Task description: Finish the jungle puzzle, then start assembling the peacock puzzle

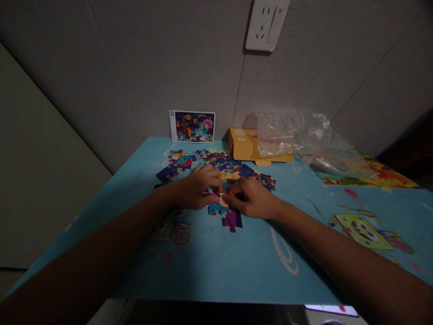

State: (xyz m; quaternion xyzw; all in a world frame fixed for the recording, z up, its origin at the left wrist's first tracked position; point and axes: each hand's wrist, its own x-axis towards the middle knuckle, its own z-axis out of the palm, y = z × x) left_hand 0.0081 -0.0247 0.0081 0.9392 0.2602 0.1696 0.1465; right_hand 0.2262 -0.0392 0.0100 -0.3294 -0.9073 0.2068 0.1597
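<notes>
While both forearms reach in from the near edge, the left hand (198,187) and right hand (252,197) meet at the middle of the blue bench (216,266), fingertips pinched together on one small pale puzzle piece (223,199) held between them. Just below it, touching the bench, lie a teal piece (216,209) and a purple piece (232,220). Behind the hands spreads a heap of loose puzzle pieces (216,163). Farther back, a picture card (192,126) leans upright against the wall, with a yellow box (246,144) beside it and a crumpled clear plastic bag (297,135) resting partly on the box. Above, a white wall socket (267,22) is mounted.
</notes>
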